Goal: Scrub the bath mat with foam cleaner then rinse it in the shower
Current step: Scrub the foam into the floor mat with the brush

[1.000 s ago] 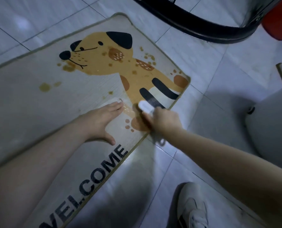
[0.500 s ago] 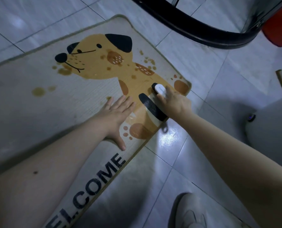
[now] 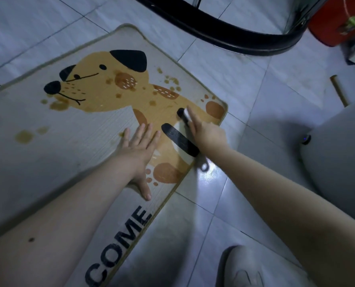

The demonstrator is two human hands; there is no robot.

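Bath mat [image 3: 48,146] flat on the tiled floor [image 3: 245,83], cartoon dog [image 3: 118,88] printed across it, letters "COME" [image 3: 122,243] along the near edge. Left hand [image 3: 138,148] spread wide, fingers straight, palm pressed flat on the mat just beside the dog's black stripe [image 3: 179,139]. Right hand [image 3: 207,133] curled round a small white brush [image 3: 186,115], index finger stretched along its top, brush head down on the mat near the far right corner, close to a brown paw print [image 3: 215,109]. No foam plainly visible on the mat. Beyond the mat, black curved shower rim [image 3: 234,36]; red bucket [image 3: 338,21] at the upper right corner; grey rounded object [image 3: 338,154] at right, its kind unclear. Pale shoe [image 3: 243,270] on the floor at the lower edge.
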